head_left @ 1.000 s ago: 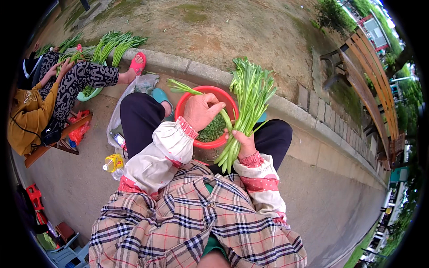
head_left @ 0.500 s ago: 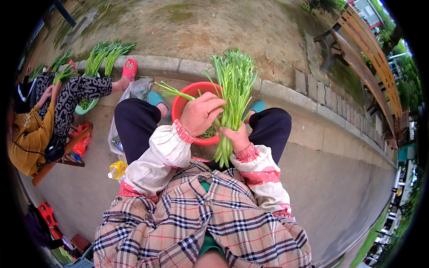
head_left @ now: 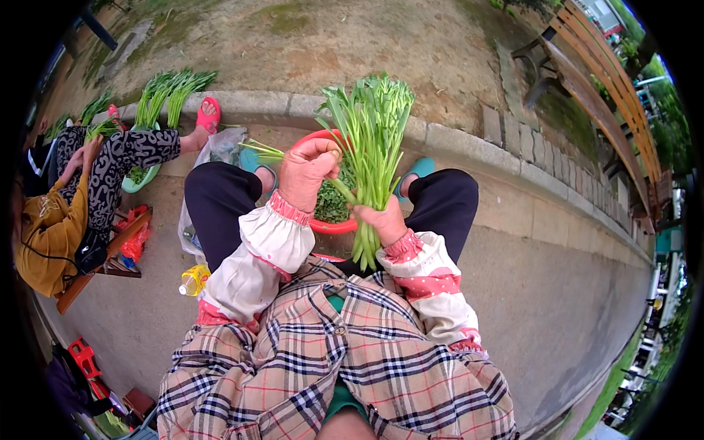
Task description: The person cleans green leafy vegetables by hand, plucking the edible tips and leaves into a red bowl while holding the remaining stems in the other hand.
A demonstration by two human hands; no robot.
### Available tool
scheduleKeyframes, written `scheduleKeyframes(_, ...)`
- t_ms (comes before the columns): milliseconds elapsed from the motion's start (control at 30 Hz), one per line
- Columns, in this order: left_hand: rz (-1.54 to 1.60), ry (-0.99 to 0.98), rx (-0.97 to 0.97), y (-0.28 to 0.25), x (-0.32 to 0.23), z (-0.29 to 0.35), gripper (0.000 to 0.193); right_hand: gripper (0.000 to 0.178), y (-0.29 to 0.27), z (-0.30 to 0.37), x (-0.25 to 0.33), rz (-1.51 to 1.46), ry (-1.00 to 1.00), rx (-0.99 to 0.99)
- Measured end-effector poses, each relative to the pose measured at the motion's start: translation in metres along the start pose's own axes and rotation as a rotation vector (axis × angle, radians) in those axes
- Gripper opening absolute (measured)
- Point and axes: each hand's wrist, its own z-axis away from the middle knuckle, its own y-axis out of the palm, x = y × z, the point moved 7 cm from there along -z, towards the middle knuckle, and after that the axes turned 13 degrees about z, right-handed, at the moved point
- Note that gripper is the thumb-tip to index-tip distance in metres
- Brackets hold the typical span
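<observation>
Upright in my right hand (head_left: 382, 223) is a thick bunch of leafy green vegetable (head_left: 375, 139), its pale cut ends pointing toward my lap. My right fingers are closed round the lower stems. Just left of the bunch, my left hand (head_left: 305, 173) is pinched, with thumb and forefinger at the end of a green stem (head_left: 343, 191) that slants out of the bunch. A few more thin stems (head_left: 262, 149) stick out to the left behind my left hand; their other ends are hidden. Beneath both hands stands a red basin (head_left: 334, 226) with torn green leaves (head_left: 331, 202) inside.
A clear plastic bag (head_left: 221, 147) lies beside my left knee, with a yellow-labelled bottle (head_left: 193, 280) nearer me. At the left another person (head_left: 55, 227) sits on a wooden stool, handling greens over a pale green basin (head_left: 143, 178). A stone kerb (head_left: 455, 143) runs ahead; a wooden bench (head_left: 594, 95) stands right.
My left hand has drawn back slightly left from the bunch, and its fingers have curled into a pinch. The bunch has shifted a little left in my right hand.
</observation>
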Motion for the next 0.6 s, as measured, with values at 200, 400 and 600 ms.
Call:
scheduleKeyframes(200, -0.178, -0.109, 0.196, -0.022, 0.012, 0.014, 0.009, 0.036, -0.005, 0.0, -0.002, -0.098, -0.01, -0.062)
scheduleKeyframes(400, -0.731, 0.104, 0.087, -0.048, 0.035, 0.012, 0.017, 0.036, -0.008, 0.001, -0.001, -0.151, -0.01, -0.103)
scheduleKeyframes(600, -0.714, 0.349, 0.163, -0.007, -0.004, 0.019, 0.022, 0.036, -0.009, 0.002, 0.001, -0.098, -0.031, -0.101)
